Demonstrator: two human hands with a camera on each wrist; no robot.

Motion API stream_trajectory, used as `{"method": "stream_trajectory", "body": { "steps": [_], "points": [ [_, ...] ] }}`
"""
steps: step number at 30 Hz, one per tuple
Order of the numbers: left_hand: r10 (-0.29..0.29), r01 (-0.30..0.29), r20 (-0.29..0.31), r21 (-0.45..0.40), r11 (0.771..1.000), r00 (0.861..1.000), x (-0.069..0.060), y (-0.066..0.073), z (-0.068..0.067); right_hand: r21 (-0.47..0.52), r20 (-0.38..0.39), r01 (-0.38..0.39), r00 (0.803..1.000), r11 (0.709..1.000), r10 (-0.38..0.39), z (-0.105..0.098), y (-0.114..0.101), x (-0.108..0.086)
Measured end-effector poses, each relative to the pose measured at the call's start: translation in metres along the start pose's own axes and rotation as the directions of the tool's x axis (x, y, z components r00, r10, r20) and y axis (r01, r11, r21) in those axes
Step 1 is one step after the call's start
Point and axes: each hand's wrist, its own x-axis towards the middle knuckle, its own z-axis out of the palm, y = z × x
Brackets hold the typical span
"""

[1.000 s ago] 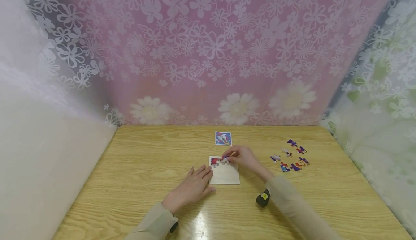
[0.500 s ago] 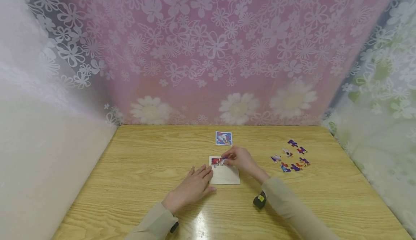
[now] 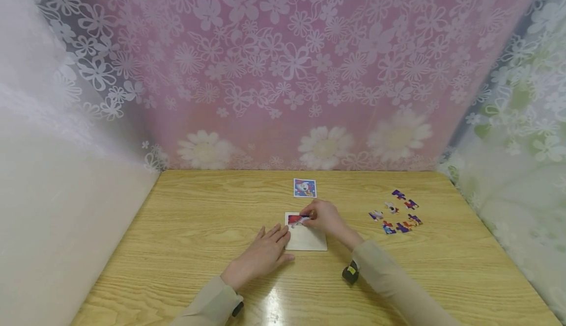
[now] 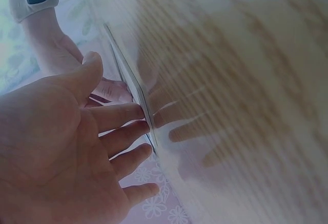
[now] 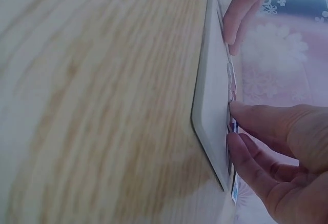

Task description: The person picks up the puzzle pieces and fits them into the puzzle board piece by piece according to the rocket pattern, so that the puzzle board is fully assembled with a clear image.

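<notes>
A pale square puzzle board [image 3: 306, 240] lies on the table. In its far left corner sit red and white jigsaw pieces [image 3: 293, 219]. The fingertips of my left hand [image 3: 260, 255] rest straight on the board's left edge, thumb spread toward the near side. Over the far edge of the board, my right hand [image 3: 328, 219] pinches a purple jigsaw piece [image 5: 233, 125] between thumb and fingers, right beside the laid pieces. Most of that piece is hidden by the fingers; in the right wrist view it lies low against the board's surface.
Behind the board lies a small picture card [image 3: 304, 188] of a white cartoon figure on blue. Several loose jigsaw pieces [image 3: 402, 227] are scattered to the right on the wooden table [image 3: 199, 218]. Flowered curtains [image 3: 274, 70] hang at the back and right.
My right hand has shifted slightly left and toward me, bringing the pinched jigsaw piece lower and closer to the laid pieces. The left hand has stayed in place.
</notes>
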Motion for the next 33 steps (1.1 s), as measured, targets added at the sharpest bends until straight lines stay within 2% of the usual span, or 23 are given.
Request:
{"method": "stream_trajectory", "body": {
  "steps": [18, 33],
  "points": [
    [0.008, -0.009, -0.011, -0.013, 1.0, 1.0, 0.0008, -0.002, 0.0018, -0.04, 0.009, 0.03, 1.0, 0.999, -0.03, 0.0003, -0.0061, -0.0009],
    [0.01, -0.01, -0.016, -0.016, 1.0, 1.0, -0.0013, 0.0004, -0.0012, -0.021, 0.006, 0.039, 0.999, 0.999, -0.039, -0.0001, -0.0088, -0.0019]
  ]
}}
